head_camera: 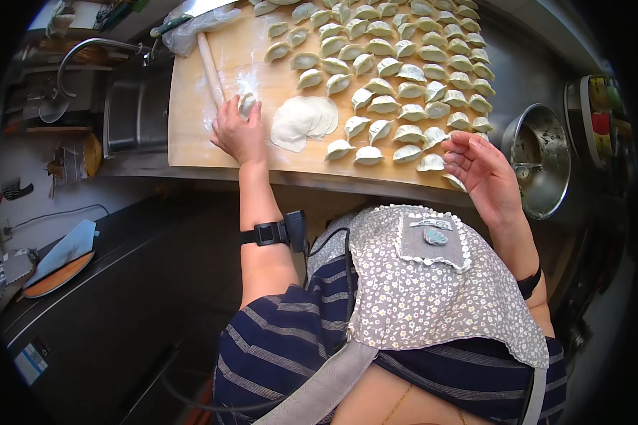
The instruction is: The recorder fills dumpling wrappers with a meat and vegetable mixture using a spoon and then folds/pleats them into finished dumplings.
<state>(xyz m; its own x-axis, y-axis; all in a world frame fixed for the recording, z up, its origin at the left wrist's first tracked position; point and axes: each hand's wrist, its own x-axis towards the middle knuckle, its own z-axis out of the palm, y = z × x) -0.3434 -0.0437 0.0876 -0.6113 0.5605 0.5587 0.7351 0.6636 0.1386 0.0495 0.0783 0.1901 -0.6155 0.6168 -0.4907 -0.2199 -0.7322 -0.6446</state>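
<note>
My left hand (238,127) is over the left part of a floured wooden board (186,138), its fingertips round a small folded dumpling (246,105). A wooden rolling pin (210,69) lies just beyond those fingers. Right of the hand is an overlapping pile of round dough wrappers (297,122). Many pleated dumplings (410,112) stand in rows over the board's middle and right. My right hand (476,164), fingers slightly curled and apart, is at the board's right front edge beside the nearest dumplings; nothing shows in it.
A steel bowl (542,159) with remnants of filling and a utensil stands right of the board. A sink (138,117) with a curved faucet (85,43) lies to the left. Clear plastic wrapping (199,29) and a green-handled tool (171,25) rest at the back left corner.
</note>
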